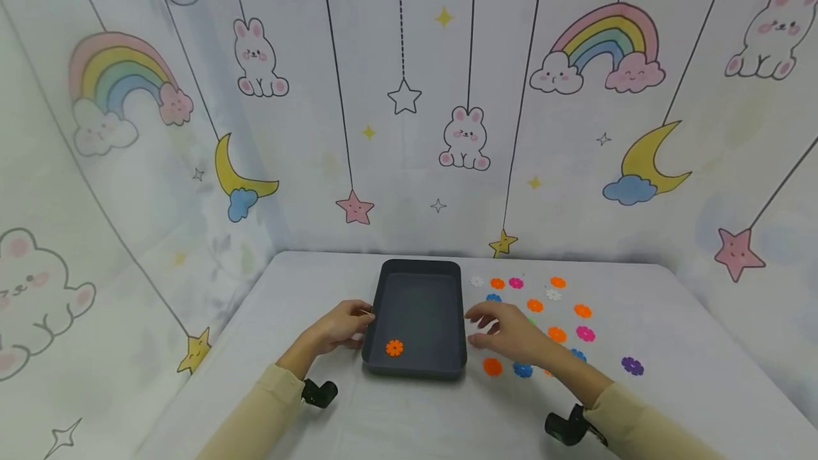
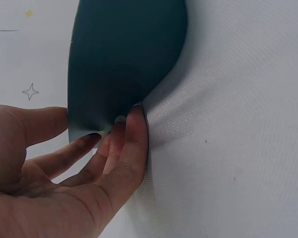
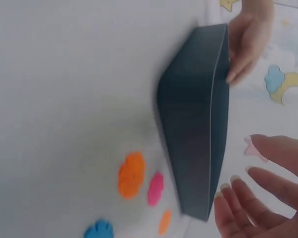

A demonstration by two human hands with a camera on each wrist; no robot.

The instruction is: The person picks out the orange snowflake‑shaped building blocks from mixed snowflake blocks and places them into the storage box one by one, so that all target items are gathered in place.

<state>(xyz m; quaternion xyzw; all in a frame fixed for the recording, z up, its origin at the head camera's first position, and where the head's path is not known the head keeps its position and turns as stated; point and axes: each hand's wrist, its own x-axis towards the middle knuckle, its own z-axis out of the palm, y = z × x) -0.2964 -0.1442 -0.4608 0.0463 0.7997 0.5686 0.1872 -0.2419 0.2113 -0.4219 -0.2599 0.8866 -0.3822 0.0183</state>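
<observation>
A dark grey rectangular baking tray sits on the table with one orange flower-shaped disc near its front left corner. At the tray's left side, my left hand holds the wall; in the left wrist view its thumb meets the rim and its fingertips lie against the outer wall. My right hand hovers by the right side, fingers loosely bent and holding nothing. A gap shows between its fingers and the tray in the right wrist view.
Right of the tray lie several scattered flower-shaped discs, including a purple one, a pink one and a blue one. My right forearm passes over some. A white cloth covers the table; a printed curtain hangs behind.
</observation>
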